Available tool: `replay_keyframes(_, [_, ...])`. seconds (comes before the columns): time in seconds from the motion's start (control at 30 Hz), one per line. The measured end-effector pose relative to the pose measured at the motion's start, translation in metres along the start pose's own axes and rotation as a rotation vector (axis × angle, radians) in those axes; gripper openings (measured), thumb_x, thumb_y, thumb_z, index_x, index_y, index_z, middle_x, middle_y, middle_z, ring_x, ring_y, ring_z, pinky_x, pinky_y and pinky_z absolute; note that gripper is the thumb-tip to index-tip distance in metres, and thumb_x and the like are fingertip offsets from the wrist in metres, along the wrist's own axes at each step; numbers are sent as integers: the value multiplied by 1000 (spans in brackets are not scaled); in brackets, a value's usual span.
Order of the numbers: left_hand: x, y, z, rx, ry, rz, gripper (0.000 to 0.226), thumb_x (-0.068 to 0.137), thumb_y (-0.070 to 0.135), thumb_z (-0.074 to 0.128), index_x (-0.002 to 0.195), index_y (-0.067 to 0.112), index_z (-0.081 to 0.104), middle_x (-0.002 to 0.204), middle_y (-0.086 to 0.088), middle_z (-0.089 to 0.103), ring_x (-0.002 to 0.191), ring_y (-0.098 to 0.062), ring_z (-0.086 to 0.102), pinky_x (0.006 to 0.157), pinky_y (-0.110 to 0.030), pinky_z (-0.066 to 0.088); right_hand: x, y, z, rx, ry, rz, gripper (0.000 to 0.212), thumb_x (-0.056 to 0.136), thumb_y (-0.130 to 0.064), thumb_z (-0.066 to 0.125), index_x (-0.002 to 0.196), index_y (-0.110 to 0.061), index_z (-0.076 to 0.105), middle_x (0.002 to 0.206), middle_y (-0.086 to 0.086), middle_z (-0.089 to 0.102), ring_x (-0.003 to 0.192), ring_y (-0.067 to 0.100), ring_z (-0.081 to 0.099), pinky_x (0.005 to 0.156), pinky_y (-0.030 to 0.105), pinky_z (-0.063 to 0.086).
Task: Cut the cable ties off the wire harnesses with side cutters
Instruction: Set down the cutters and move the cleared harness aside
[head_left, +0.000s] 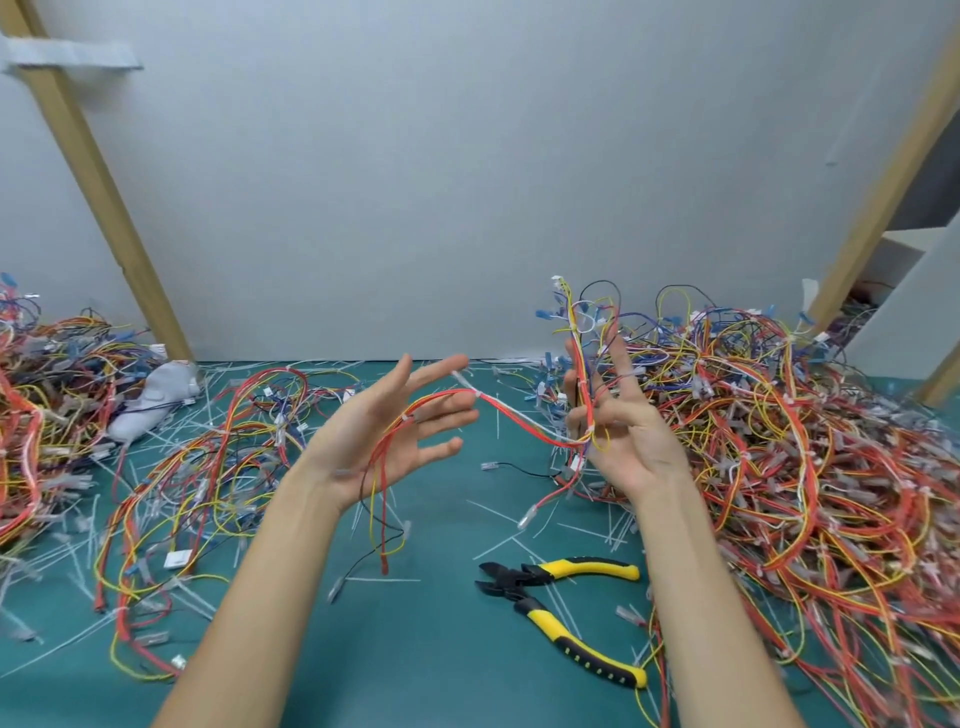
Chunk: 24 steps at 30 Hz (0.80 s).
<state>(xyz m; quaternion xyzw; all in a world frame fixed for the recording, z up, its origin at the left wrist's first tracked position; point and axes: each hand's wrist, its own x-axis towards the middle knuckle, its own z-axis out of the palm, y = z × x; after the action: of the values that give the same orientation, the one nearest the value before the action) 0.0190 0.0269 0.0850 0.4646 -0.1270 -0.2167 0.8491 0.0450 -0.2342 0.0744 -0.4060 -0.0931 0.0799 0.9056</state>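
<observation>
A wire harness (519, 421) of red, yellow and white wires stretches between my two raised hands above the green mat. My left hand (395, 431) is palm up with straight fingers, and the harness drapes over them and hangs down. A white cable tie (477, 396) sits on the harness near my left fingertips. My right hand (623, 436) grips the other end, which stands upright with blue connectors on top; two fingers point up. The side cutters (524, 579), with yellow and black handles, lie on the mat below my right hand with jaws apart, touched by neither hand.
A big heap of harnesses (810, 457) fills the right side. Looser harnesses (208, 467) and another heap (47, 389) lie on the left. Cut white ties (498, 519) litter the green mat (426, 649). A white wall and wooden posts (104, 197) stand behind.
</observation>
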Motion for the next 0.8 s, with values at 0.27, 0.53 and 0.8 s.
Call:
replay_keyframes(0.27, [2, -13, -7, 183, 15, 20, 40, 82, 25, 71, 122, 18, 67, 91, -2, 69, 92, -18, 67, 75, -32, 56, 1, -1, 1, 21, -161, -17, 96, 64, 23, 36, 135, -37, 55, 137, 8, 58, 91, 16, 65, 60, 19, 50])
replay_keyframes(0.53, [17, -27, 15, 199, 318, 90, 14, 86, 17, 67, 97, 18, 75, 78, 3, 64, 66, -9, 62, 62, -20, 52, 18, -28, 14, -15, -127, -6, 100, 61, 24, 31, 141, -32, 47, 126, 4, 64, 84, 15, 65, 54, 18, 46])
replay_keyframes(0.8, [63, -69, 144, 25, 899, 808, 22, 100, 2, 41, 94, 23, 41, 85, 1, 45, 66, -8, 44, 62, -16, 39, 54, -145, 83, -547, 78, -235, 83, 77, 29, 22, 147, -14, 35, 113, 4, 60, 70, 18, 68, 50, 21, 47])
